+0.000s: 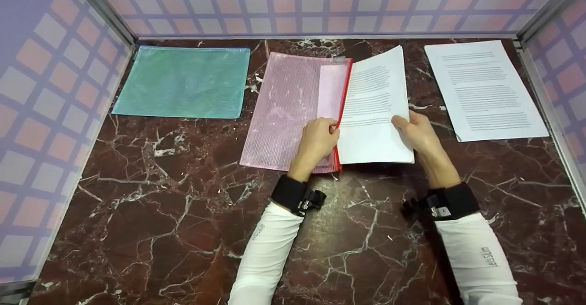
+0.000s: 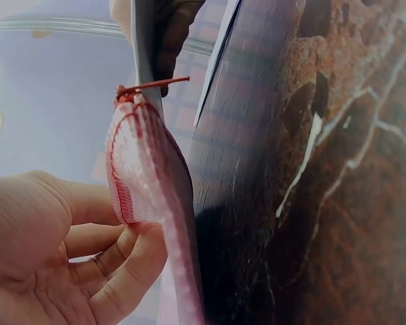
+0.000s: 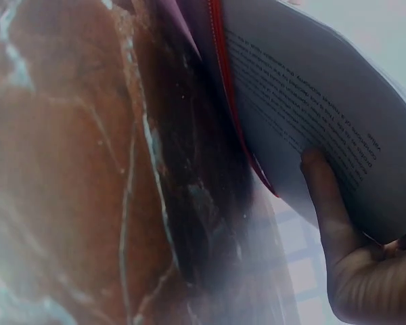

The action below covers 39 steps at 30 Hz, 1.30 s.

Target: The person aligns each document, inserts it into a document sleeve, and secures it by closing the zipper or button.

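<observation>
A pink mesh zipper pouch (image 1: 279, 112) with a red zipper edge lies in the middle of the table. My left hand (image 1: 316, 140) pinches its zipper-side edge, and the left wrist view shows the pouch's mouth (image 2: 132, 115) bulging apart there. A stack of printed paper (image 1: 373, 144) reaches partway into the pouch, its inner strip showing pale through the mesh. My right hand (image 1: 419, 133) grips the stack's right edge, thumb (image 3: 321, 183) on the printed face and the other fingers hidden behind it.
On the left at the back lies a green mesh pouch (image 1: 183, 83). Another printed paper stack (image 1: 490, 89) lies at the back right, near the side panel. Checkered panels (image 1: 320, 5) border the dark marbled table (image 1: 192, 241) on the back and both sides.
</observation>
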Each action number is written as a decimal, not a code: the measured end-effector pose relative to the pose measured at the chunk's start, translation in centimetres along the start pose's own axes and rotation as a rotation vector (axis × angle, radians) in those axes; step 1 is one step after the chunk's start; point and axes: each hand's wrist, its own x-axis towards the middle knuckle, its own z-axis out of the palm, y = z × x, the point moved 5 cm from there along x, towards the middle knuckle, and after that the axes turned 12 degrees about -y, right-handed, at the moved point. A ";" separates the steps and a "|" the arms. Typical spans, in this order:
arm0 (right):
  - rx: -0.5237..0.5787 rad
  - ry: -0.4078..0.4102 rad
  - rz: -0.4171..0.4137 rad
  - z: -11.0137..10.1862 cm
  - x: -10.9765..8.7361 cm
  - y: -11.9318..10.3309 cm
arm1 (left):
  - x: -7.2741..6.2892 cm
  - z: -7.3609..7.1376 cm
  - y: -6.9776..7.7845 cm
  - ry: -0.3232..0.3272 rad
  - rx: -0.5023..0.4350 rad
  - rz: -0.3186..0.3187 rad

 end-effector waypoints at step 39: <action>0.105 -0.068 0.007 -0.3 -0.1 0.7 | -0.2 -0.1 0.2 0.002 0.006 0.007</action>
